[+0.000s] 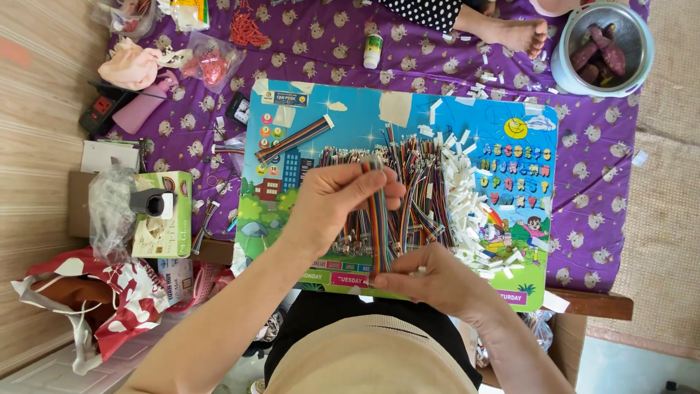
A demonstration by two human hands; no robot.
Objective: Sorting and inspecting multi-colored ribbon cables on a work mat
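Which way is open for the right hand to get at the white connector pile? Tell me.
Probably yes, straight ahead: the right hand lies just short of the white connector pile with nothing between, but its fingers already pinch the ribbon cable.

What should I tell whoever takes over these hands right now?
Left hand: shut on the top end of a rainbow ribbon cable.
Right hand: pinches the cable's bottom end; whether a connector is in that grip, I cannot tell.
Cable heap and white connector pile lie on the colourful board.
One separate cable lies top left.
Done versus left: cannot tell.
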